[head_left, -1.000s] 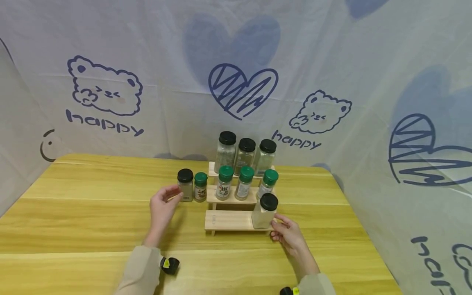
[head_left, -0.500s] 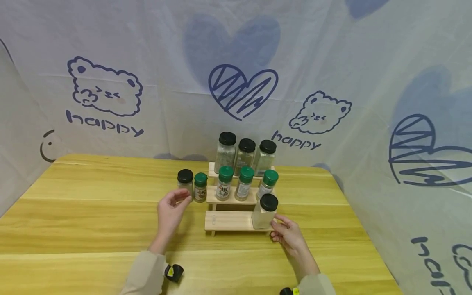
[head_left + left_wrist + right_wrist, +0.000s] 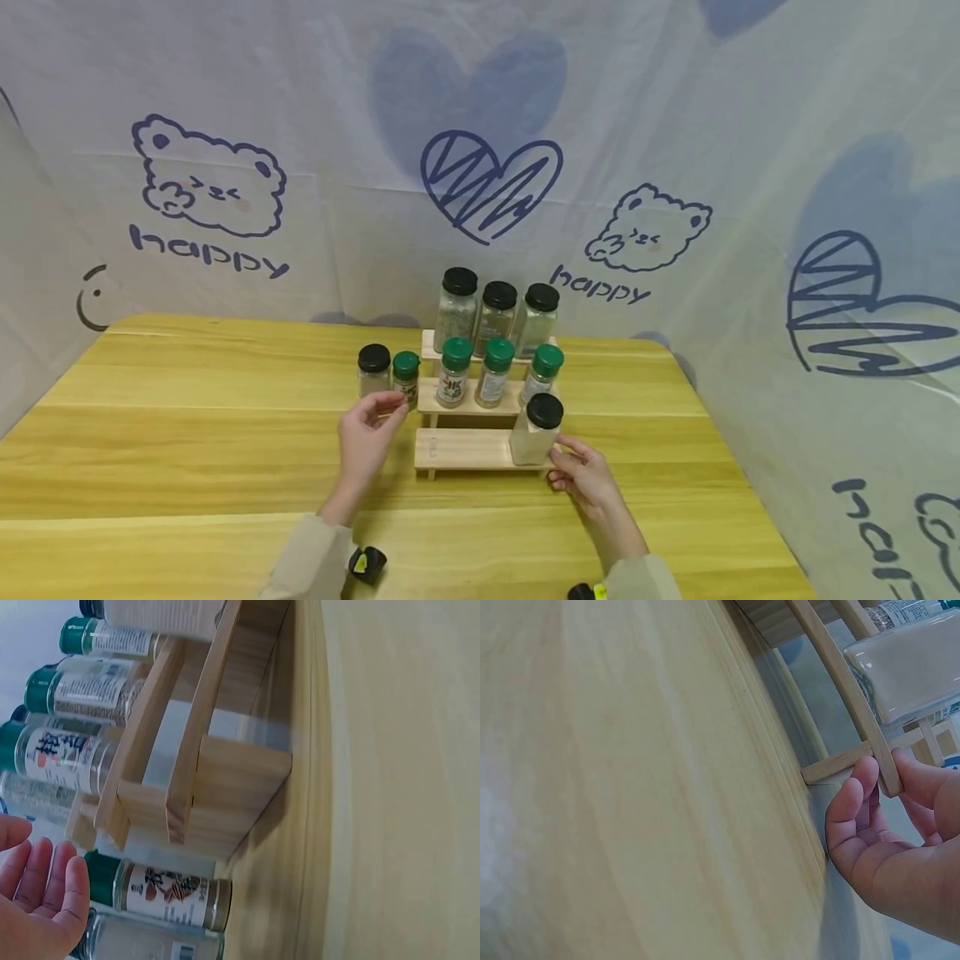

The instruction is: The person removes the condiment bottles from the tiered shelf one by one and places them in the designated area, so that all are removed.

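A three-tier wooden spice rack stands on the table. My right hand pinches the right end of its lowest shelf; in the right wrist view the thumb lies above the board and fingers curl below. Beside it a black-lidded jar of pale powder stands on that shelf. My left hand hovers with loosely bent fingers in front of a small green-capped spice jar, left of the rack, partly hiding it. The left wrist view shows nothing held by the hand.
Left of the small jar stands a black-lidded jar. Green-capped jars line the middle shelf, and black-lidded jars the top one. A printed cloth hangs behind the wooden table.
My left hand has moved right, from beside the left black-lidded jar to in front of the small green-capped jar. My right hand has stayed on the rack.
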`<state>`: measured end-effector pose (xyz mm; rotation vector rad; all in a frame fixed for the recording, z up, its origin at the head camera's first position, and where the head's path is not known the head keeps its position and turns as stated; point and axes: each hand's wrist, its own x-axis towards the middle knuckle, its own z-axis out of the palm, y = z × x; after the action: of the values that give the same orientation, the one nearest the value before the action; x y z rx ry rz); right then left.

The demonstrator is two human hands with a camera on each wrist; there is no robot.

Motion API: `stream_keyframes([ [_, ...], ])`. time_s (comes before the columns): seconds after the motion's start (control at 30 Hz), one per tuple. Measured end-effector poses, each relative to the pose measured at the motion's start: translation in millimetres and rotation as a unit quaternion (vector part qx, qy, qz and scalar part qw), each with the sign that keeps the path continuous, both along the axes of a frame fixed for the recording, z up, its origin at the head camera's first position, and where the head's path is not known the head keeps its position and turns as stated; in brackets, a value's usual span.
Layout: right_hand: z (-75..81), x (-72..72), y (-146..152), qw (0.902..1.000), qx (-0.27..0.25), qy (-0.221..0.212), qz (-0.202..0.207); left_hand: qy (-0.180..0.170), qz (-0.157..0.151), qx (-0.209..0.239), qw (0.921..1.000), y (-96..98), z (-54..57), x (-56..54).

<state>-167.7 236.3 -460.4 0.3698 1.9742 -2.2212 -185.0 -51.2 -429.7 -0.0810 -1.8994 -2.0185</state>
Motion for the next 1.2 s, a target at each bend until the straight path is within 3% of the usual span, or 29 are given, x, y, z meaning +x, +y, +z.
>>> stream_keyframes([
  [0.7,0.5,1.1,1.5,0.9998,-0.002,0.007,0.018,0.02,-0.083,-0.015,0.9962,36.3,5.0,10.9],
  [0.9,1.5,1.7,1.3,0.9998,-0.005,0.006,0.019,0.018,-0.101,-0.029,0.9943,46.8,5.7,7.9],
  [1.1,2.6,1.9,1.2,0.9997,-0.01,0.004,0.02,0.029,-0.117,-0.028,0.9923,54.0,19.4,9.4],
  [1.2,2.3,1.9,1.7,0.9997,-0.011,0.005,0.021,0.035,-0.127,-0.027,0.991,58.4,18.8,6.6],
])
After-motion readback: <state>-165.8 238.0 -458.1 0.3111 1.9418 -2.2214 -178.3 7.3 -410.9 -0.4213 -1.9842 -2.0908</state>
